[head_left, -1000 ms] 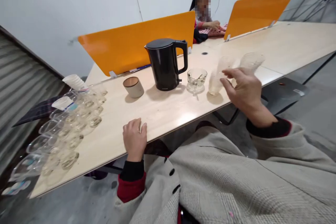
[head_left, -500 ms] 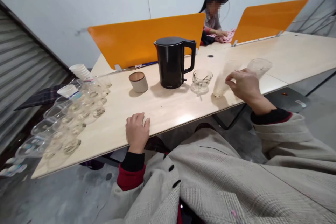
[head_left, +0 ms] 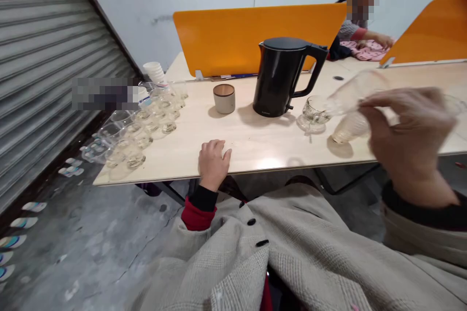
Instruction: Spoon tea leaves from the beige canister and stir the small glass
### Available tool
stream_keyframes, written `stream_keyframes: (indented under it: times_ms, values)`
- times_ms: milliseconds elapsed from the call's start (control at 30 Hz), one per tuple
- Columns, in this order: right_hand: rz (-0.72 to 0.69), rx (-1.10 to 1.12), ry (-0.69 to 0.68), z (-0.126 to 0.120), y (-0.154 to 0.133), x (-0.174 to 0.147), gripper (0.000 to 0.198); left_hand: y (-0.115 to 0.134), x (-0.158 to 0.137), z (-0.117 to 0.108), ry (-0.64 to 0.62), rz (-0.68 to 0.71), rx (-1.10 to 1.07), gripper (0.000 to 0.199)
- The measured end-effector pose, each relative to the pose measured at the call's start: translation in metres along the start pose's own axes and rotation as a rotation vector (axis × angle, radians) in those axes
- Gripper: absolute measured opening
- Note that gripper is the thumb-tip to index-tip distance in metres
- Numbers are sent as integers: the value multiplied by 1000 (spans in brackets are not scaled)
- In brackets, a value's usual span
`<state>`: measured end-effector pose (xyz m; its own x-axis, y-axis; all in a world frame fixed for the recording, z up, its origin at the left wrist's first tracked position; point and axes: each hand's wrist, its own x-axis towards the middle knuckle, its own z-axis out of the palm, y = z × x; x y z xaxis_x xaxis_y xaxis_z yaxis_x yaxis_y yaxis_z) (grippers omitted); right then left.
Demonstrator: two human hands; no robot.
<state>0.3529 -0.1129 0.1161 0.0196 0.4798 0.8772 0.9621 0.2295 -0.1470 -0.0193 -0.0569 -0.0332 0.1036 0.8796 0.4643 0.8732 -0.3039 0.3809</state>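
The right hand (head_left: 412, 136) seems to pinch a clear cup (head_left: 355, 92) between the thumb and a finger. The picture is blurry there, so I cannot tell how tight the pinch is. The clear cup is tipped on its side in the air, over the right part of the tabletop (head_left: 189, 155). One end points at a small glass bowl (head_left: 314, 112). I cannot tell if they touch. Just under it, another clear cup (head_left: 350, 129) sits on the wood, near the front edge.

The left hand (head_left: 214, 163) holds nothing. It rests by the front edge, with its fingers a little bent.

A black kettle (head_left: 279, 80) stands left of the bowl, and a small mug (head_left: 224, 99) stands left of that. Many see-through cups (head_left: 151, 121) crowd the left end, and some are close to the front left corner.

What could go wrong? The cup looks smooth and only the fingertips seem to be on it, so it could slip and fall. If it swings left, it could knock the bowl. If it dips, it could hit the cup below, and that one could tip and roll off the front edge. Anything wet inside could spill, but I cannot see if there is any.
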Motion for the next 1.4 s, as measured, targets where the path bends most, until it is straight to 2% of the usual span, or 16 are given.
stream_keyframes:
  times_ms: [67, 167, 300, 400, 500, 633, 700, 767, 900, 1000, 1233, 1400]
  values:
    - [-41, 205, -126, 25, -37, 2, 17, 0, 0, -1, -2, -6, -19, 29]
    - [-81, 384, -331, 82, -77, 3, 19, 0, 0, -2, 2, -24, -35, 28]
    - [-126, 394, -572, 153, -111, 3, 19, 1, -2, -4, 7, -42, -47, 27]
    - [-190, 375, -673, 184, -129, 2, 21, 2, -3, -4, 13, -34, -56, 28]
    - [-259, 374, -715, 199, -139, -3, 23, 3, -3, -4, 19, -22, -63, 27]
    - [-271, 410, -708, 204, -138, -12, 21, 4, -4, -4, 16, -22, -64, 27]
    - [-256, 461, -664, 202, -133, -13, 19, 4, -5, -4, 12, -21, -67, 28]
    - [-227, 492, -583, 201, -126, -8, 30, 5, -6, -3, 11, -18, -72, 28]
    - [-105, 413, -440, 212, -113, 20, 42, 6, -7, -2, 26, -18, -77, 27]
    - [-69, 354, -442, 237, -111, 45, 50, 8, -8, -2, 31, -28, -66, 27]
    - [-72, 358, -636, 315, -132, 74, 76, 11, -9, -3, 43, -46, -56, 33]
    - [-68, 347, -732, 341, -142, 73, 65, 10, -9, -3, 52, -33, -42, 33]
